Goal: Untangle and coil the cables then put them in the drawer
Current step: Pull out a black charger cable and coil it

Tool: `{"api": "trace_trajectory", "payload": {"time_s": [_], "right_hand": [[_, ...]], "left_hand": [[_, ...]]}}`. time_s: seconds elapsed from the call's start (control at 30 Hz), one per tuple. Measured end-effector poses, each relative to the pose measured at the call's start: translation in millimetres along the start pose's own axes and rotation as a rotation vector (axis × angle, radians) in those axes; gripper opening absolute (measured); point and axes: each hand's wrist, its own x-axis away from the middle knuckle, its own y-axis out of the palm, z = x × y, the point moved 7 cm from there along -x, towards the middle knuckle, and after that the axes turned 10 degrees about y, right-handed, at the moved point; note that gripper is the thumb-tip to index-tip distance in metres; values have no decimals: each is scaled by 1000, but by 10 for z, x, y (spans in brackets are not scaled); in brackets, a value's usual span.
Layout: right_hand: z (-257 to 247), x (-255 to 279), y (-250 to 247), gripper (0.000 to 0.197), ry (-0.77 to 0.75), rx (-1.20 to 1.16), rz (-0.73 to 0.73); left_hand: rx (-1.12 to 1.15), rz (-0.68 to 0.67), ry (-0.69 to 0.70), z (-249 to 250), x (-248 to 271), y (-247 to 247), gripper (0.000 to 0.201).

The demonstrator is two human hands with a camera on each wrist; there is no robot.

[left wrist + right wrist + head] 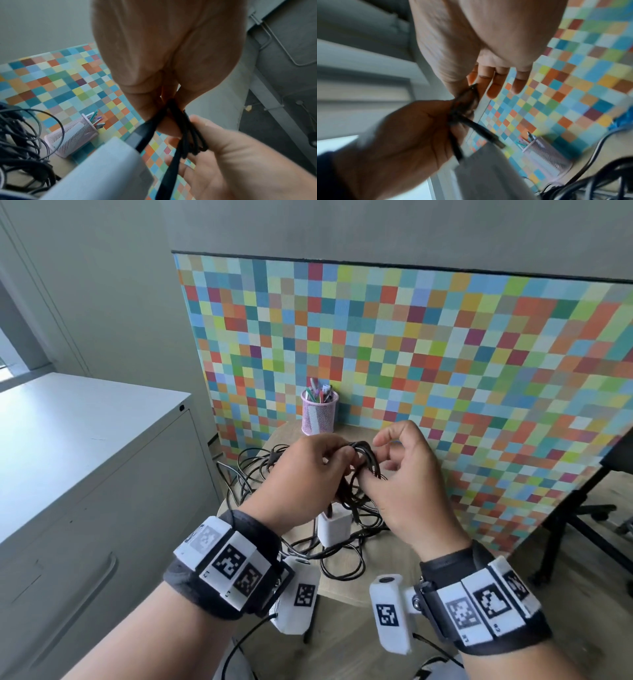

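- Left hand (313, 470): raised above the round table (349, 587), fingers curled tight round a bundle of black cable loops (363, 463). The left wrist view shows the strands gathered into a pinch at the fingertips (149, 108).
- Right hand (407, 474): just beside the left, thumb and forefinger bent onto the same loops; the remaining fingers (494, 88) are extended in the right wrist view. Grip is a light pinch, not a full fist.
- White charger block (334, 525): hangs or stands below the held loops, cable leading up from it; whether it touches the table cannot be told.
- Loose cable tangle (253, 474): spreads over the left and middle of the table; some strands overhang the left edge toward the cabinet.
- Pink mesh pen cup (319, 412): upright at the table's far edge, close against the chequered panel (445, 354).
- Grey filing cabinet (85, 474): immediately left of the table, drawer fronts closed; a narrow gap separates them.
- Office chair base (582, 508): on the floor to the right, apart from the table.
- Open room: floor strip to the right of the table; the panel closes off the far side.
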Motion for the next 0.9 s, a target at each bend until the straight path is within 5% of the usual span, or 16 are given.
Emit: {"api": "trace_trajectory", "payload": {"time_s": [0.13, 0.27, 0.47, 0.9], "right_hand": [[-135, 109, -107, 32, -322, 197, 211], [-175, 185, -92, 24, -520, 159, 179], [-76, 111, -105, 18, -302, -251, -50], [225, -10, -35, 26, 224, -608, -410]], "left_hand": [[90, 5, -36, 20, -23, -56, 26], [118, -2, -9, 98, -30, -76, 29], [82, 27, -2, 82, -49, -129, 26], [-301, 36, 143, -42, -71, -101, 19]]}}
